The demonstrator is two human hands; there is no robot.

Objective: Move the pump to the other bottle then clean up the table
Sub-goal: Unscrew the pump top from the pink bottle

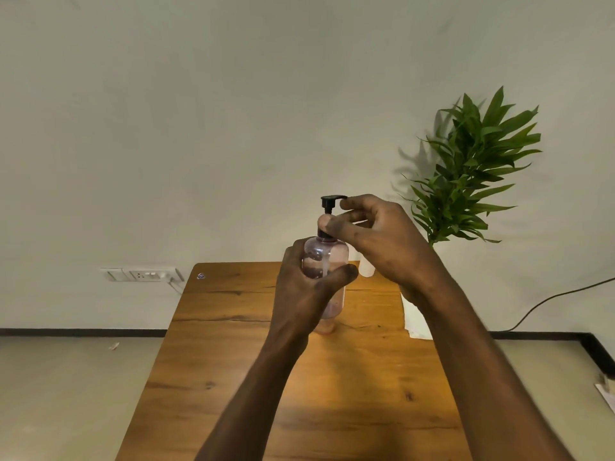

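Observation:
A clear pinkish bottle (327, 257) is held upright above the wooden table (233, 344), with my left hand (306, 294) wrapped around its body. A black pump (331, 202) sits in the bottle's neck, its dip tube visible inside. My right hand (376, 241) pinches the pump's collar with thumb and fingers, just below the pump head. A white bottle (367, 269) stands behind my right hand, mostly hidden by it.
A white cloth or paper (416, 319) lies at the table's right edge under my right forearm. A green plant (472, 168) stands behind the table at the right. A wall socket (143, 275) and a black cable (559, 296) are along the wall.

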